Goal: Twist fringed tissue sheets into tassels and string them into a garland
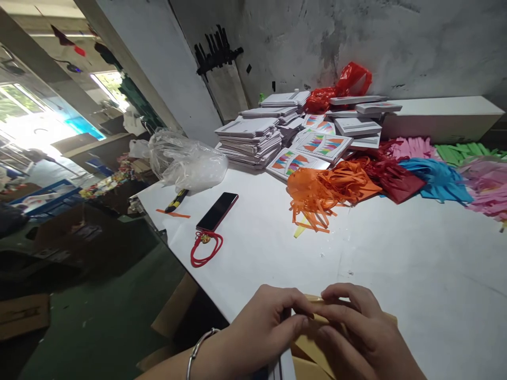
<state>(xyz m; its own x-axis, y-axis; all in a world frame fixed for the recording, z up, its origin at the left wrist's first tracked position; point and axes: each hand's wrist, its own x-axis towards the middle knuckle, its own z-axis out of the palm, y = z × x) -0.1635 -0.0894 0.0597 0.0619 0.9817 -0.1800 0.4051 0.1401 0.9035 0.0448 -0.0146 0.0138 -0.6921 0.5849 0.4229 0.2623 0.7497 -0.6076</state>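
My left hand (273,319), with a silver bangle on its wrist, has thumb and fingers closed on the upper edge of a tan piece of cardboard or stiff paper (312,351). My right hand (358,322) grips the same edge from the other side, its fingertips meeting those of the left. Between and below the hands the tan piece shows folds; much of it is covered by the fingers, and I cannot tell whether it is a box. White layered edges (285,367) show just under the left hand at the bottom of the view.
On the white table (253,253) lie a phone (217,211) with a red cord, a yellow-black cutter (176,201), a clear plastic bag (190,161), stacks of white flat boxes (249,145), orange strips (328,187), and red (390,179) and blue (435,179) strips. The table's left edge drops to the floor.
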